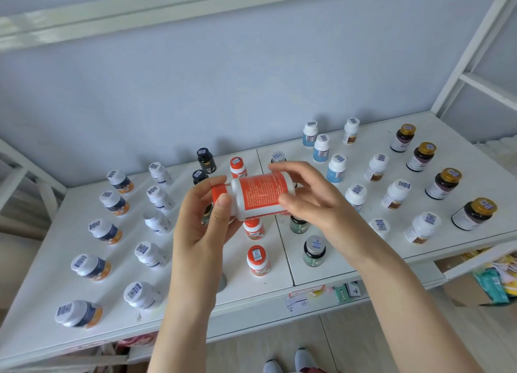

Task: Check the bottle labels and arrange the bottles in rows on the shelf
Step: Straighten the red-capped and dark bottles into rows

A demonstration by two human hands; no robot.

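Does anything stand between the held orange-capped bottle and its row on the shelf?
Nothing visible does. The left hand and right hand hold the bottle sideways above the orange-capped row; the shelf directly beneath is hidden.

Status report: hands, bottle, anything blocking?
Left hand grips cap, right hand grips base. Orange bottle held sideways, label up, above the shelf. Nothing blocking.
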